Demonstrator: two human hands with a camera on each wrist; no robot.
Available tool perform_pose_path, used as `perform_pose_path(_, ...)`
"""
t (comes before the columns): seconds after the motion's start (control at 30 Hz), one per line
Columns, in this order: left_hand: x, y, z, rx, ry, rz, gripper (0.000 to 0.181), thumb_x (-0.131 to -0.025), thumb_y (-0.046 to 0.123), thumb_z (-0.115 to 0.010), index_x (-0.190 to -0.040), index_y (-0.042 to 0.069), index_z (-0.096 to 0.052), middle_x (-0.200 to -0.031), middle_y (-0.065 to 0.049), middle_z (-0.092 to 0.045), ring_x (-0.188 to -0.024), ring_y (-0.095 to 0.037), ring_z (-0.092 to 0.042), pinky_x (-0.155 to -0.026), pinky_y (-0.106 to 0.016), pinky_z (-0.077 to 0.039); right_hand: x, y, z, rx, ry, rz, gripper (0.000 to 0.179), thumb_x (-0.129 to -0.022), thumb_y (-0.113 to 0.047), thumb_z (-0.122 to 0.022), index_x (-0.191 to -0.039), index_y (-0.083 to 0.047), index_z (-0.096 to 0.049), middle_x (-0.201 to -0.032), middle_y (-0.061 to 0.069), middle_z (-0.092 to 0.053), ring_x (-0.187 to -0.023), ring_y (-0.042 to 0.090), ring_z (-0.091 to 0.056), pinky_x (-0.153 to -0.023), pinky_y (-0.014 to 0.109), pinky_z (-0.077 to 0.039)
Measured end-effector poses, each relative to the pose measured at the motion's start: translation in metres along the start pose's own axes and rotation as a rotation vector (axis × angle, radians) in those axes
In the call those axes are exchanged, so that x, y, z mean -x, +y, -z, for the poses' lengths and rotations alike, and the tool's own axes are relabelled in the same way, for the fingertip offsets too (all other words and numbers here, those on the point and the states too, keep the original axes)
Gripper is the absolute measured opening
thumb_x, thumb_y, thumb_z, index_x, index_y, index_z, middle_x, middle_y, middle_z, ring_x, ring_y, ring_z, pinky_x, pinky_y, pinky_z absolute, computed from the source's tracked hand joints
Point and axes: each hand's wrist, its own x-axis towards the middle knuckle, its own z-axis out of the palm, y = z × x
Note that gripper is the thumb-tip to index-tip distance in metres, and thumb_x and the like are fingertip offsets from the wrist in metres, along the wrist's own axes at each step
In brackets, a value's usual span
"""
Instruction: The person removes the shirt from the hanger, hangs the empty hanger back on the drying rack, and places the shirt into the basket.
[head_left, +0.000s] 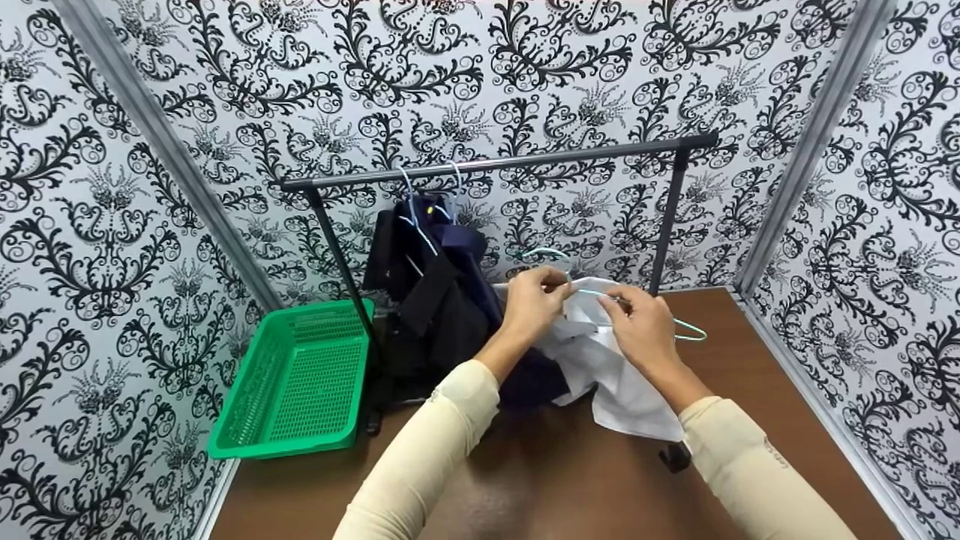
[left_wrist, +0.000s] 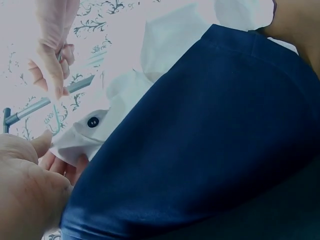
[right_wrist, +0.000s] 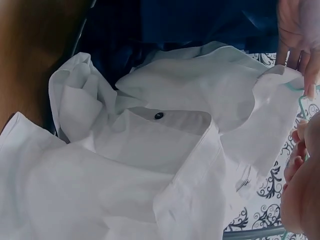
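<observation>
A white shirt [head_left: 600,367] with a dark button [left_wrist: 93,122] hangs bunched below both hands, in front of the rack. The pale green hanger [head_left: 691,331] runs partly inside it; its right corner sticks out beyond the right hand, and its hook shows behind the left. My left hand [head_left: 534,300] pinches the shirt's upper edge between thumb and fingers, close to the hanger wire. The right hand [head_left: 641,326] grips the hanger wire with curled fingers, seen at the right of the right wrist view. Folds of cloth hide much of the wire.
Dark garments [head_left: 442,292] hang on light-coloured hangers from the left part of a grey metal rack [head_left: 555,157]. Left of it, a green plastic basket [head_left: 281,446] stands on the brown table [head_left: 517,487]. Patterned wall panels enclose the table at the back and sides.
</observation>
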Motion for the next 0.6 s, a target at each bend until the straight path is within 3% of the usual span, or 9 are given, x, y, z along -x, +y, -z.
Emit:
perform_pose_path(0.17, -0.001, -0.0001, 0.0033, 0.063, -0.124, -0.013, 0.023, -0.092, 0.007, -0.082, -0.113, -0.002, -0.079, -0.109, -0.016, -0.082, -0.095, -0.019, -0.079, -0.076, -0.017, -0.061, 0.0008, 0.0018, 0.0039, -0.032, -0.008, -0.084, 0.009, -0.095, -0.02, -0.081, -0.097, -0.011, -0.081, -0.075, 0.006, -0.076, -0.061, 0.003, -0.052, -0.062, 0.025, -0.039)
perform_pose_path(0.3, -0.0026, -0.0023, 0.0042, 0.028, -0.197, -0.027, 0.032, -0.092, 0.004, -0.081, -0.123, -0.001, -0.077, -0.112, -0.015, -0.081, -0.098, -0.019, -0.077, -0.08, -0.018, -0.06, 0.0026, 0.0042, 0.0057, -0.043, -0.017, -0.143, 0.011, -0.096, -0.021, -0.08, -0.1, -0.012, -0.082, -0.081, 0.007, -0.079, -0.064, 0.0, -0.054, -0.063, 0.018, -0.038)
perform_pose_path(0.43, -0.0042, -0.0044, 0.0034, -0.018, -0.227, -0.057, 0.037, -0.091, 0.003, -0.081, -0.128, 0.0, -0.075, -0.118, -0.015, -0.081, -0.106, -0.022, -0.077, -0.088, -0.022, -0.061, 0.0035, 0.0054, 0.0075, -0.058, -0.008, -0.163, 0.012, -0.096, -0.021, -0.08, -0.103, -0.011, -0.082, -0.089, 0.009, -0.082, -0.069, -0.002, -0.058, -0.066, 0.015, -0.039)
perform_pose_path(0.6, -0.0042, -0.0038, 0.0018, -0.024, -0.206, -0.087, 0.035, -0.09, 0.001, -0.081, -0.124, -0.001, -0.076, -0.118, -0.016, -0.081, -0.106, -0.025, -0.078, -0.089, -0.022, -0.061, 0.0039, 0.0047, 0.0088, -0.084, -0.004, -0.166, 0.013, -0.096, -0.021, -0.08, -0.103, -0.01, -0.083, -0.098, 0.009, -0.083, -0.073, -0.01, -0.058, -0.069, 0.012, -0.04)
